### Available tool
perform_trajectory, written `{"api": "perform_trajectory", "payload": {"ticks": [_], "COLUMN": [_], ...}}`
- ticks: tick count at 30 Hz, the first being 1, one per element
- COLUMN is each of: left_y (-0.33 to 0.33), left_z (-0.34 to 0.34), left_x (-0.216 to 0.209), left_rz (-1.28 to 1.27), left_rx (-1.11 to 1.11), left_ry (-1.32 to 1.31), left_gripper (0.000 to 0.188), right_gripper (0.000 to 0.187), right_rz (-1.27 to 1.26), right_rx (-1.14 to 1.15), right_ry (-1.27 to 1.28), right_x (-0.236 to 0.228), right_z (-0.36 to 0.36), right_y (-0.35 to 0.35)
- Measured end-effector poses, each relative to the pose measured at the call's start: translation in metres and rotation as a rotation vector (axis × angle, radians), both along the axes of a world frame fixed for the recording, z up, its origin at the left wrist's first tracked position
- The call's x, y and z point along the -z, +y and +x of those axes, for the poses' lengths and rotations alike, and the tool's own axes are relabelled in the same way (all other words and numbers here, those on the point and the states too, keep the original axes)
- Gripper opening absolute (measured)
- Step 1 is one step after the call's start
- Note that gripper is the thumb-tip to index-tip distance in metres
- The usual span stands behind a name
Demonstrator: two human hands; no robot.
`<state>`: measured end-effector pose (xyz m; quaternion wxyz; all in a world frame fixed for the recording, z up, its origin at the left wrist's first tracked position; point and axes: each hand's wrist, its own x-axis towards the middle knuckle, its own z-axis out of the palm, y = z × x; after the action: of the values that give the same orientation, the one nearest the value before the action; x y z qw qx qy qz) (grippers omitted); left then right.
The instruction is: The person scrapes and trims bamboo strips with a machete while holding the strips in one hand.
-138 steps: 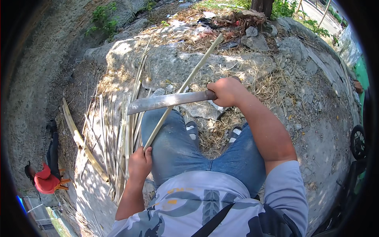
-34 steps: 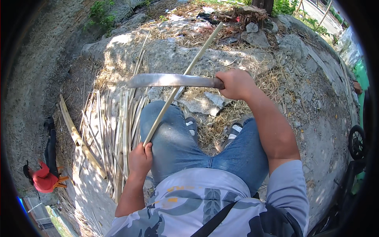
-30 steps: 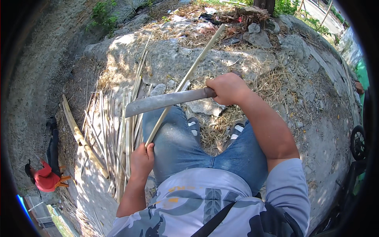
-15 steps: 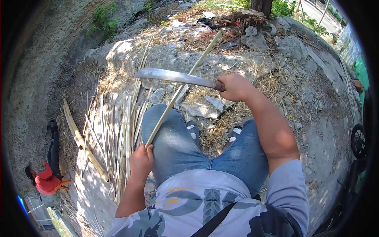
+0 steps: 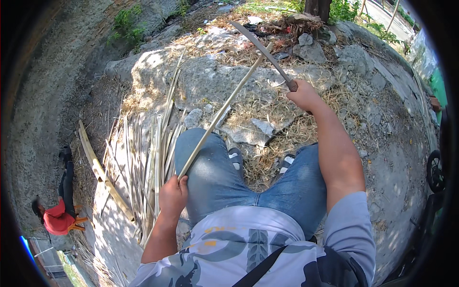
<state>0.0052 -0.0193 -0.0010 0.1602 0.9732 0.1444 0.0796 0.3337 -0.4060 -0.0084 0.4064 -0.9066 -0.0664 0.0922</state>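
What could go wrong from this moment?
The right hand has the long blade raised above the bamboo strip, which lies across the left thigh; a missed stroke may hit the leg. The left hand grips the strip's near end, so a sliding blade could reach its fingers.

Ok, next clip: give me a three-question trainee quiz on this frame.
1. True or false: the left hand grips the lower end of the bamboo strip.
2. Which hand holds the machete?
A. left
B. right
C. neither
3. Fill in: the pile of split strips lies to the person's ____ side.

Key: 1 true; 2 B, the right hand has its grip on the handle, blade raised; 3 left.
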Motion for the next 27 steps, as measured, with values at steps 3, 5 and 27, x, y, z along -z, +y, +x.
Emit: {"api": "perform_trajectory", "payload": {"ticks": [3,5,27], "left_y": [0.003,0.004,0.006], "left_z": [-0.001,-0.003,0.001], "left_x": [0.002,0.005,0.003], "left_rz": [0.003,0.018,-0.025], "left_rx": [-0.001,-0.007,-0.007], "left_ry": [0.013,0.020,0.009], "left_gripper": [0.037,0.037,0.038], "right_gripper": [0.032,0.028,0.029], "right_rz": [-0.179,-0.286,-0.252], "right_rx": [-0.116,-0.259,-0.397], "right_ry": [-0.107,-0.181,-0.245], "right_x": [-0.011,-0.021,-0.017], "right_z": [-0.010,-0.025,-0.034], "right_y": [0.008,0.032,0.046]}}
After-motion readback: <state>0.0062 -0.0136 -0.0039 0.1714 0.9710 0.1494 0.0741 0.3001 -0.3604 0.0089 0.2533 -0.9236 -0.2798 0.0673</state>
